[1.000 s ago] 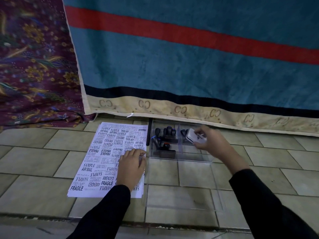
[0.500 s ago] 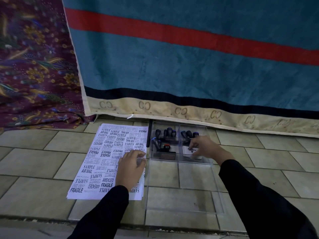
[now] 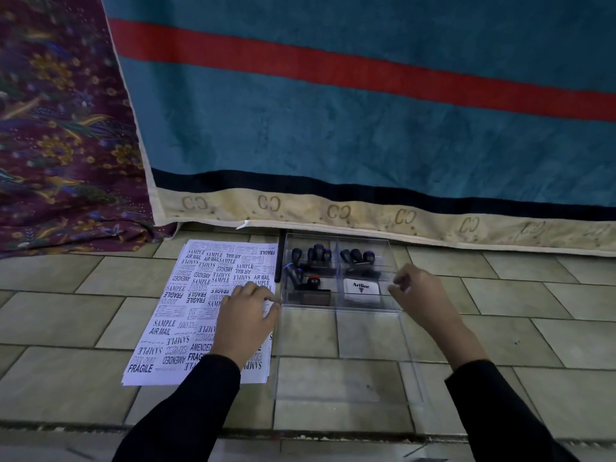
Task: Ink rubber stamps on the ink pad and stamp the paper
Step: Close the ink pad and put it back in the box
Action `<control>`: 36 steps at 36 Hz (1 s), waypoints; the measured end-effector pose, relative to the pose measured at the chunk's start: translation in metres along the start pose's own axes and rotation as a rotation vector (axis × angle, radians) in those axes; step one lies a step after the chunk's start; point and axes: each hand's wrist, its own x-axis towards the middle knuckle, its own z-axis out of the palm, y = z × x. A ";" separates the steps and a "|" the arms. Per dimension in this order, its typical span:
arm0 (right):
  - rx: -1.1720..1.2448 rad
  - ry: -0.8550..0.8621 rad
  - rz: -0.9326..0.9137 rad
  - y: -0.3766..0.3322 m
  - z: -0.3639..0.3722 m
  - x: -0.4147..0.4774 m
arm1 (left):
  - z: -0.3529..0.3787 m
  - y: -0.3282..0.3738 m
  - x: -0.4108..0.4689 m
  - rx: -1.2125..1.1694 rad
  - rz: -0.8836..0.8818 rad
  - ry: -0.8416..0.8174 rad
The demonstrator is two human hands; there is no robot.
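A white sheet of paper [image 3: 186, 305] covered in black stamped words lies on the tiled floor. My left hand [image 3: 245, 323] rests flat on its right side. To the right stands a clear plastic organiser box [image 3: 363, 243] with several dark-handled rubber stamps [image 3: 318, 256] in its compartments. The white Artline ink pad [image 3: 361, 288], closed, lies in the box's near right compartment. My right hand [image 3: 421, 295] hovers just right of the box, fingers loosely curled and holding nothing.
The box's clear lid [image 3: 346, 355] lies flat on the tiles in front of it. A teal blanket with a red stripe [image 3: 366, 128] hangs behind, and a purple patterned cloth [image 3: 56, 128] is at the left. A step edge [image 3: 300, 435] runs near me.
My right hand carried the ink pad down into the box's right compartment, let go of it and drew back to the right. My left hand stayed on the paper.
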 end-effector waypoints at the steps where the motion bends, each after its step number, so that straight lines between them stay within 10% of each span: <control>1: -0.026 -0.039 0.078 0.006 0.000 -0.008 | -0.004 0.003 -0.003 -0.008 -0.003 0.020; 17: 0.137 -0.453 0.406 0.047 0.014 -0.046 | -0.015 0.033 -0.033 0.161 -0.201 -0.429; 26: 0.685 -0.321 0.357 0.027 -0.036 -0.030 | -0.065 0.042 -0.031 0.030 -0.191 -0.298; 36: 0.630 -0.155 0.276 0.011 -0.010 0.055 | -0.032 0.038 0.074 -0.314 -0.268 -0.115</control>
